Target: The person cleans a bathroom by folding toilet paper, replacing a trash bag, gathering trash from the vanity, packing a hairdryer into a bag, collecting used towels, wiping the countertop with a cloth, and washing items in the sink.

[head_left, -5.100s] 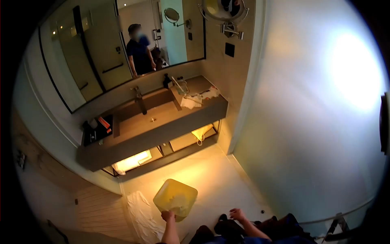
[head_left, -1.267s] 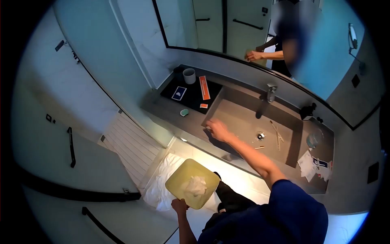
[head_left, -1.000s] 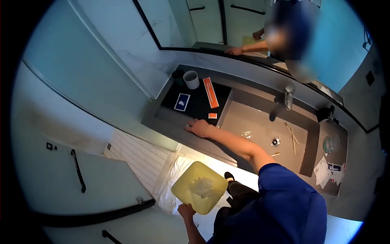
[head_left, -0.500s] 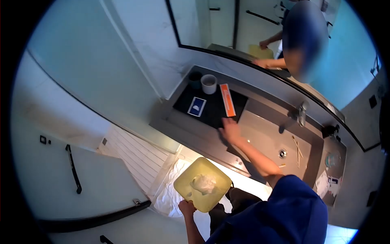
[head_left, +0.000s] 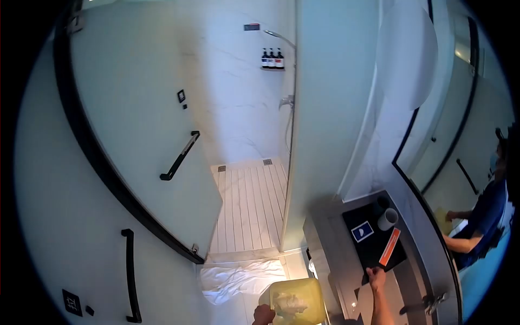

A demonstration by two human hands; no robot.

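My left hand [head_left: 264, 314] is closed on the rim of a yellow bin [head_left: 314, 303], which has crumpled whitish material inside. My right hand [head_left: 376, 277] is at the front edge of a black mat [head_left: 355, 219] on the grey counter, just below an orange and white packet [head_left: 390, 247]. Its fingers are pressed together; whether they grip the mat's edge is too small to tell. A blue and white card [head_left: 362, 231] lies on the mat, with a white cup [head_left: 388, 219] and a dark cup [head_left: 381, 204] near its back corner.
A white towel [head_left: 233, 279] lies crumpled before the shower's slatted floor [head_left: 246, 206]. The glass door with a black handle [head_left: 180, 157] stands at the left. A faucet [head_left: 435, 303] and a mirror are at the right. Three bottles [head_left: 272, 59] sit on the shower shelf.
The view has swung left toward the shower. My right hand's fingers have drawn together at the mat's edge, and the bin is still in my left hand.
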